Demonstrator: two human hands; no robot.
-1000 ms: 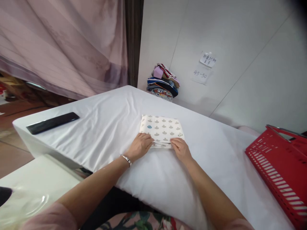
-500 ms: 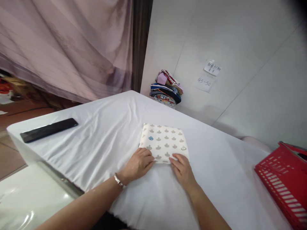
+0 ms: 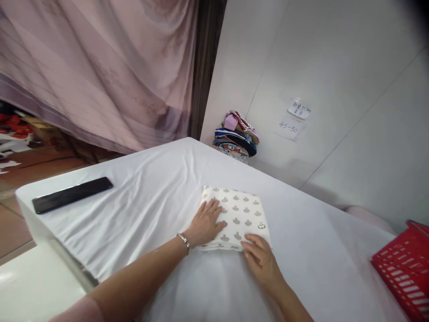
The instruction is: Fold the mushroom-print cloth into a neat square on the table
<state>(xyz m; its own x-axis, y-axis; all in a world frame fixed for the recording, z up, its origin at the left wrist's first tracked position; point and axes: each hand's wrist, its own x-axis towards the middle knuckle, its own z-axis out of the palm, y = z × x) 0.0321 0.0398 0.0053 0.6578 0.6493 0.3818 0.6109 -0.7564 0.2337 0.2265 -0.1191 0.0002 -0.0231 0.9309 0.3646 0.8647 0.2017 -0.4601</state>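
A folded white cloth (image 3: 236,208) with grey mushroom-like prints lies on the white-covered table (image 3: 147,188). One print near its right edge is outlined in green. My left hand (image 3: 206,223), with a silver bracelet at the wrist, rests flat on the cloth's left part, fingers spread. At the near right corner is my right hand (image 3: 261,259). Its fingers are loosely bent and apart, the tips touching the cloth's edge, and the thumb sits lower in front of that edge.
A long black flat object (image 3: 73,195) lies at the table's left. Folded fabrics (image 3: 236,136) are stacked by the wall beyond the far edge. To the right stands a red plastic basket (image 3: 405,264). A pink curtain (image 3: 117,67) hangs behind; a shiny pale surface (image 3: 36,281) is at lower left.
My left hand has moved from the cloth's near edge onto its top and flattened, covering the blue print. My right hand stays at the near right edge. The view has tilted up slightly.
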